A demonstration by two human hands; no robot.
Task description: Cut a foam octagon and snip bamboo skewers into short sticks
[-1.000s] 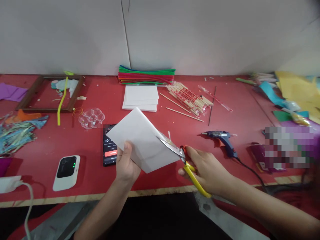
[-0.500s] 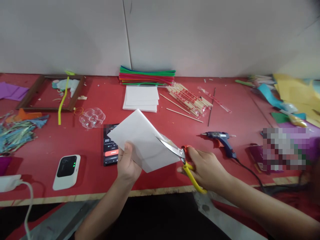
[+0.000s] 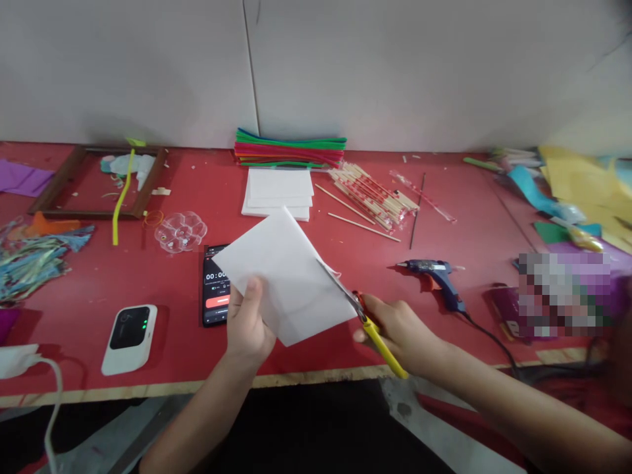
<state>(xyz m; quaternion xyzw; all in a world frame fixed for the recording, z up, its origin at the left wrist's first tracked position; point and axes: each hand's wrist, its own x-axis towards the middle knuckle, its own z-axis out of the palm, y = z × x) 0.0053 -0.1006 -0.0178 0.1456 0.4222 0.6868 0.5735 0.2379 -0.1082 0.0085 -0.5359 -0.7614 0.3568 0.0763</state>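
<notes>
My left hand [image 3: 248,324] pinches the lower left edge of a white sheet of paper [image 3: 284,273], holding it tilted above the red table [image 3: 345,276]. My right hand [image 3: 401,331] grips yellow-and-orange-handled scissors [image 3: 363,315]. Their blades sit at the sheet's right edge and now look nearly closed on it. A phone [image 3: 215,286] with a timer on its screen lies partly under the sheet.
A stack of white sheets [image 3: 279,193], coloured pipe cleaners [image 3: 289,150] and wooden sticks [image 3: 372,194] lie at the back. A blue glue gun [image 3: 437,276] with its cord is to the right, a white pocket router [image 3: 129,337] to the left, a wooden frame [image 3: 93,181] far left.
The scissor blades have closed along the sheet's right edge, and the paper has lifted and turned slightly. My right hand has shifted a little towards the sheet.
</notes>
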